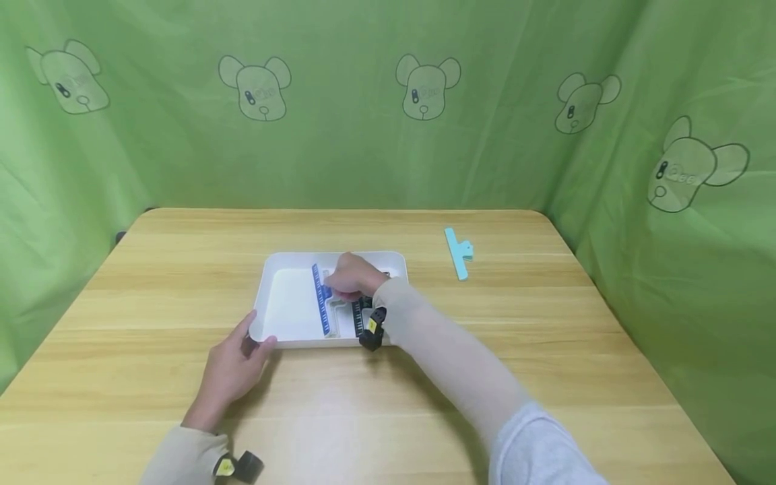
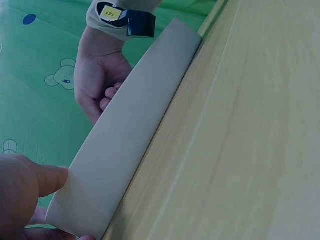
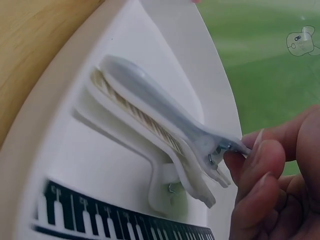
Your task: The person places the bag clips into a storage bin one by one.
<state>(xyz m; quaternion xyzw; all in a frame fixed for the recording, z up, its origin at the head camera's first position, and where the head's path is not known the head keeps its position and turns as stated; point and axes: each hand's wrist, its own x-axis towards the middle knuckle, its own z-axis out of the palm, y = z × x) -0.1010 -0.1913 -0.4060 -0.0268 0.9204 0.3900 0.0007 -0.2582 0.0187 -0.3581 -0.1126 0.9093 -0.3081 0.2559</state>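
A white tray (image 1: 287,300) sits on the wooden table. My left hand (image 1: 233,367) grips its near left corner, thumb (image 2: 52,179) on the outer near wall and fingers round the side. Inside the tray, my right hand (image 1: 354,275) pinches the handle end of a wide clip with blue piano-key print (image 1: 320,303). In the right wrist view this clip (image 3: 160,102) appears edge-on, with its ribbed inner strip showing and a metal spring by the fingertips. To its right lies a black-and-white piano-key clip (image 1: 358,320), partly hidden under my right wrist.
A light blue wide clip (image 1: 459,254) lies on the table (image 1: 339,411) to the right of the tray. Green curtains (image 1: 345,155) with bear-head drawings hang behind the table and at both sides.
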